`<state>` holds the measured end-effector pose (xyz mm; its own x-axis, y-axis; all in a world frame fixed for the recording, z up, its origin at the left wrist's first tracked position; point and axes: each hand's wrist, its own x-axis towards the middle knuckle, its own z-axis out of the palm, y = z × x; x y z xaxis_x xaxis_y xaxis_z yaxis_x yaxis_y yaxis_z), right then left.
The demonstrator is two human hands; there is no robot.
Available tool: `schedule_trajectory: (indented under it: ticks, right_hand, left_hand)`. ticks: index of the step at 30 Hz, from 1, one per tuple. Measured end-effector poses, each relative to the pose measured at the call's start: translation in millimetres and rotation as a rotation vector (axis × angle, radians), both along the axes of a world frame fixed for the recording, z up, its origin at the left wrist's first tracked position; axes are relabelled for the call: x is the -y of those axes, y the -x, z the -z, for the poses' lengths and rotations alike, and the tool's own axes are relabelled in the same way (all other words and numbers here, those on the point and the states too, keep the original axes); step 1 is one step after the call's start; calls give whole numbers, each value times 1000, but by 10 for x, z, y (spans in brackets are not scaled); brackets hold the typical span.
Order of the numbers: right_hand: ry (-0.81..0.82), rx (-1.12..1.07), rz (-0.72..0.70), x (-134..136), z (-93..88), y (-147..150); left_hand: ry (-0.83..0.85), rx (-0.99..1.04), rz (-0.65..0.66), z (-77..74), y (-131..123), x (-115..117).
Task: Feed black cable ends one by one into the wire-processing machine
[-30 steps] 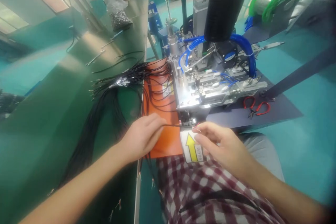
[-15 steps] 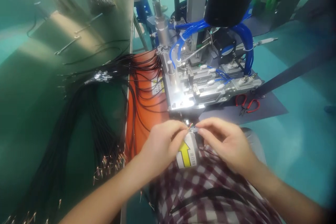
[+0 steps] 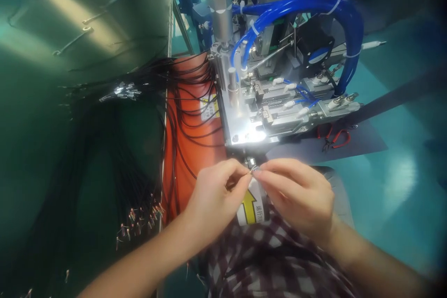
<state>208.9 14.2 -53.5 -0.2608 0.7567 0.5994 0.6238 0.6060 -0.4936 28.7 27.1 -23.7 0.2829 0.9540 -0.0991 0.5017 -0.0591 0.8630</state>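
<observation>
In front of the machine's near edge, my left hand [image 3: 220,191] pinches thin wires [image 3: 252,170] between thumb and forefinger. My right hand [image 3: 302,195] meets it from the other side, its thumb and fingertips closed at the same wire ends. Little of the wires shows between the fingers. Just beyond the fingertips sits a small shiny metal part [image 3: 250,162] below the machine [image 3: 246,136]. Under my hands is a white label with a yellow arrow [image 3: 249,207], partly covered by them.
Black cables [image 3: 188,123] drape over an orange surface [image 3: 195,149] on the left, with bundles of stripped ends [image 3: 139,221] on the green table [image 3: 87,158]. Blue tubes [image 3: 296,7] arch over the machine. Red-handled cutters [image 3: 335,139] lie at the right.
My right hand has moved left, and its fingertips have closed in on the wires by my left hand. The coloured wire ends now show less. The view has shifted slightly.
</observation>
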Motion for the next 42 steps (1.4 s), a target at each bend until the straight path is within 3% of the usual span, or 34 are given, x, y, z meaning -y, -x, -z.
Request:
schedule_trajectory:
  ticks: [3,9,13,21,26,29,34,36,39,40,42]
  right_hand:
    - [116,-182,40,20,-21,77]
    - [967,-618,151,6,-181,213]
    - [1131,-704,126,-38,-230,181]
    - [1213,-678,46,-59,-268,116]
    - [1199,-630,44,-46,-260,107]
    - [1099,-557,65,-1,-253,102]
    - [756,-313,53,81,-268,94]
    - [819,-321,43,76,-270,91]
    - [1103,-504,18,36,-266,82]
    - [1171,-562,4,23,-264,78]
    - [1207,-631,-3,10,-263,76]
  left_hand:
    - [101,142,-57,-5,-11,12]
    - [380,401,-137,-16,-43,-18]
    - [480,480,-67,-38,-12,-70]
    - [731,620,144,-66,118,-154]
    - [713,640,163,-88,111,-188]
    - [671,601,81,-102,83,-192]
    - [489,453,-28,-81,52,-112]
    - [241,362,-43,-47,36,-45]
    - [-89,222,-8,-3,9,27]
    - [-87,218,-4,0,2,30]
    - [86,262,-16,-21,-6,5]
